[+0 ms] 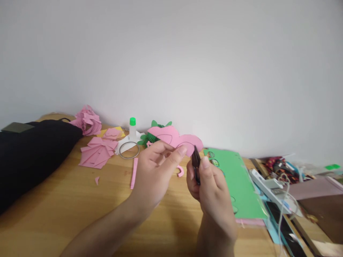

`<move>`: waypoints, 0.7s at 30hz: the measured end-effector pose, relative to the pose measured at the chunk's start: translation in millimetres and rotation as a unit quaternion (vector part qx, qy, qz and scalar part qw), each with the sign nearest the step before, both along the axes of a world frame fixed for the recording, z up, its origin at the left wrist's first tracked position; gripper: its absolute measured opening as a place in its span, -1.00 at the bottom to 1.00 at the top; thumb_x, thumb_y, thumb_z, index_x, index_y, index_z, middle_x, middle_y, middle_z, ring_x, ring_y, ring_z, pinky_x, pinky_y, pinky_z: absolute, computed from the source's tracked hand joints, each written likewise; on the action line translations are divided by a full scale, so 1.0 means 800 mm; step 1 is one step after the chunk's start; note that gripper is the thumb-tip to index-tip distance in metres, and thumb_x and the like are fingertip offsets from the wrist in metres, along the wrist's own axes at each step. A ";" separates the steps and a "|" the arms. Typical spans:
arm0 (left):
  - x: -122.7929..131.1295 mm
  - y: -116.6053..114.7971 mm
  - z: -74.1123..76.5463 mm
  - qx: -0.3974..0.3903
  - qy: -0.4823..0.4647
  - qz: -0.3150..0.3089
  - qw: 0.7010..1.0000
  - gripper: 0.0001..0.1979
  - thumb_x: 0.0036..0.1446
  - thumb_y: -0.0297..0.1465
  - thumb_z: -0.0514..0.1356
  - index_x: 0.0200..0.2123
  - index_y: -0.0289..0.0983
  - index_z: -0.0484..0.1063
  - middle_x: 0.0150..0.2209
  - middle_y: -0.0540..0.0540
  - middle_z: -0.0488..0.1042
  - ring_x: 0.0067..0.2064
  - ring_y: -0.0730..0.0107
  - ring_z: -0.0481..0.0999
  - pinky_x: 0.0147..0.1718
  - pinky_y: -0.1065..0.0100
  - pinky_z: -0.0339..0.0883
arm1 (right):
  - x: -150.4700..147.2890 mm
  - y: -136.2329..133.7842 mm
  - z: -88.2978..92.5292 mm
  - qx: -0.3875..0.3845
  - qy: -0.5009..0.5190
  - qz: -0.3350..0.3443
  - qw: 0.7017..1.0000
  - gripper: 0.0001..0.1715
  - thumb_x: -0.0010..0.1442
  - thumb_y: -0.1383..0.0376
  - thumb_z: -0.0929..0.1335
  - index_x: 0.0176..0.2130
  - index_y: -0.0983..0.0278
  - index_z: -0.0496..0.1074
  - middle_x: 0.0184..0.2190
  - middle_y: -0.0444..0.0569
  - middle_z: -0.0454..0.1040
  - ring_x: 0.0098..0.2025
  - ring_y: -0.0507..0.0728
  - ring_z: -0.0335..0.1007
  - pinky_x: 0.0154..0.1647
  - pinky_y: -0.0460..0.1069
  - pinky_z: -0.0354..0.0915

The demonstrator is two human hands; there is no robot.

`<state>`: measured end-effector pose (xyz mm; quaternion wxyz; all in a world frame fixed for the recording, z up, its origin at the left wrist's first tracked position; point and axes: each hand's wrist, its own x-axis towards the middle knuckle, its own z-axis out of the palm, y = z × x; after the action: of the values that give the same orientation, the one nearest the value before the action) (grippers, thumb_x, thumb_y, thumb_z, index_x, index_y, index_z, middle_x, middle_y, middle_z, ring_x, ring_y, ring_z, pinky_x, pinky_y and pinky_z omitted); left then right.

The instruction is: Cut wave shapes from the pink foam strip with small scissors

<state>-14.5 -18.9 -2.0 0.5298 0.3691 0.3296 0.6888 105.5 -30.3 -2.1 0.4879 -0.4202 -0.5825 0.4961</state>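
My left hand pinches a pink paper cutout with rounded lobes and drawn curved lines, raised above the table. In my right hand is a pair of dark scissors, blades pointing up at the cutout's right lobe. The blades look close together at the paper's lower edge. My right fingers hide most of the handles. Behind the cutout, green paper pieces are partly covered. Below it a small curled pink scrap lies on the wooden table.
Left of my hands are a green-capped glue bottle, a metal ring, a pink strip and pink paper piles. A black cloth item lies far left. At right are green sheets, a power strip and a phone.
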 end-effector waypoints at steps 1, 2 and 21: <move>-0.001 0.000 -0.001 0.001 0.008 0.000 1.000 -0.84 0.05 -0.35 0.33 -0.54 -0.22 0.51 -0.62 0.07 0.44 -0.61 0.52 0.41 -0.59 0.45 0.33 | 0.000 0.000 0.000 -0.002 0.005 0.001 1.000 -0.41 0.33 -0.09 0.18 -0.54 0.24 0.25 -0.72 -0.27 0.02 -0.70 -0.06 -0.18 -0.75 -0.14 -0.15; -0.001 0.000 -0.002 0.002 0.014 0.000 1.000 -0.85 0.06 -0.35 0.33 -0.53 -0.22 0.52 -0.63 0.07 0.43 -0.61 0.52 0.41 -0.59 0.45 0.33 | 0.000 0.000 0.000 -0.003 0.010 0.003 1.000 -0.41 0.34 -0.09 0.18 -0.54 0.24 0.25 -0.72 -0.27 0.02 -0.70 -0.06 -0.18 -0.74 -0.14 -0.15; -0.001 0.001 0.005 0.005 0.002 0.005 1.000 -0.82 0.06 -0.36 0.32 -0.57 -0.23 0.49 -0.57 0.06 0.43 -0.58 0.54 0.35 -0.55 0.44 0.34 | 0.001 0.000 0.000 0.006 -0.021 -0.007 1.000 -0.42 0.34 -0.08 0.17 -0.54 0.23 0.23 -0.72 -0.28 0.00 -0.70 -0.05 -0.18 -0.74 -0.12 -0.12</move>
<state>-15.6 -17.8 2.2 0.5240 0.3711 0.3290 0.6924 106.2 -30.1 -2.1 0.4814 -0.4319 -0.5929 0.4798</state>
